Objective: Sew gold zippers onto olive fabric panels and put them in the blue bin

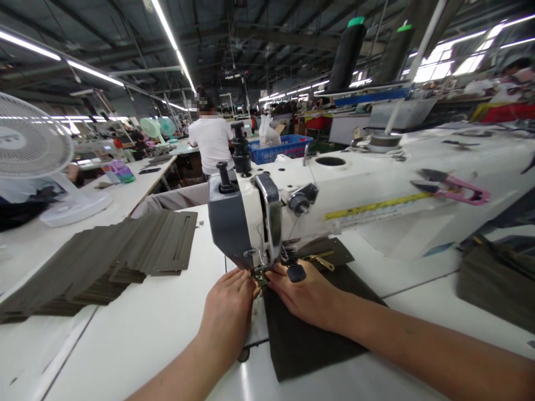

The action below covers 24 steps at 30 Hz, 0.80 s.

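At a white sewing table (125, 334) in a long factory hall, the person's two bare hands meet under the head of an industrial sewing machine (259, 217). The left hand (228, 303) sits just left of the presser foot (259, 274), its fingers together and reaching toward the foot; whether they are pinching the cloth there, I cannot tell. The right hand (307, 295) lies nearly flat on a dark olive fabric panel (309, 328), its fingers extended toward the foot and bearing on the cloth, not clenched. The panel lies on the table with its near end under the right hand and its far edge running beneath the machine head, by the foot. A brass-coloured metal strip (321, 262) lies on the olive cloth behind the needle area.

To the left, a fanned stack of slotted olive fabric pieces (108, 259) lies on the table. Pink-handled thread snips (455, 189) rest on the white machine arm, beside a yellow measuring tape (376, 206) fixed along it. Farther ahead, a co-worker in a white T-shirt (211, 142) sits facing away, near a blue plastic crate (280, 149).
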{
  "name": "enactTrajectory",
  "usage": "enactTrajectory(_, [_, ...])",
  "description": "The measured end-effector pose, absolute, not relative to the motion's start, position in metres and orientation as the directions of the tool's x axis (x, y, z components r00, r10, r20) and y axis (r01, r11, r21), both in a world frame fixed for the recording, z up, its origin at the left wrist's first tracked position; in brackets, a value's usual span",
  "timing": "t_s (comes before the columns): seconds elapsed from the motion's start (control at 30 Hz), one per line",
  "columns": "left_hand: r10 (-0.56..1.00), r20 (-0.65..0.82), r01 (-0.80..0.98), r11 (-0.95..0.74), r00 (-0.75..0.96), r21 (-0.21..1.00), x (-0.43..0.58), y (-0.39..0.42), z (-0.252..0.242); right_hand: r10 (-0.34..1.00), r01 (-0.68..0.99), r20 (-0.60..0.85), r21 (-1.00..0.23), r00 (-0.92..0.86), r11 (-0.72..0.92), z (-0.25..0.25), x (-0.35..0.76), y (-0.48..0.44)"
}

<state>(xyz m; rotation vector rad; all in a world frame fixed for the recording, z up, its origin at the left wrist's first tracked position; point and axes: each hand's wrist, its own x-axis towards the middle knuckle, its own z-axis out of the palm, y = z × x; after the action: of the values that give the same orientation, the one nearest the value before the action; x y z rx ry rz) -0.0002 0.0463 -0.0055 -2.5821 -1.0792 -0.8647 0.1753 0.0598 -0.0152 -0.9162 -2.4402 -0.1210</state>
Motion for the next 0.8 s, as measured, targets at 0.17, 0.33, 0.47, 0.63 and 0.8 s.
enactTrajectory(0.17, [0.548, 0.591, 0.686, -0.727, 0.592, -0.014, -0.002, 0.045, -0.005, 0.563, 0.614, 0.546, -0.11, -0.62, 0.782, -0.015, 0.176, 0.057])
enactTrajectory(0.33, [0.529, 0.588, 0.685, -0.727, 0.611, -0.058, -0.006, 0.042, -0.009, 0.582, 0.629, 0.546, -0.123, -0.603, 0.767, -0.017, 0.177, 0.052])
enactTrajectory(0.47, [0.553, 0.583, 0.699, -0.714, 0.596, -0.038, -0.007, 0.042, -0.012, 0.616, 0.647, 0.538, -0.161, -0.576, 0.745, -0.021, 0.176, 0.052])
enactTrajectory(0.63, [0.634, 0.555, 0.734, -0.676, 0.538, 0.061, -0.01, 0.041, -0.01, 0.74, 0.762, 0.467, -0.191, -0.484, 0.618, -0.016, 0.172, 0.049])
enactTrajectory(0.8, [0.778, 0.399, 0.857, -0.513, 0.486, -0.044, -0.012, 0.015, -0.009, 0.849, 0.869, 0.338, -0.145, -0.407, 0.474, -0.018, 0.181, 0.021])
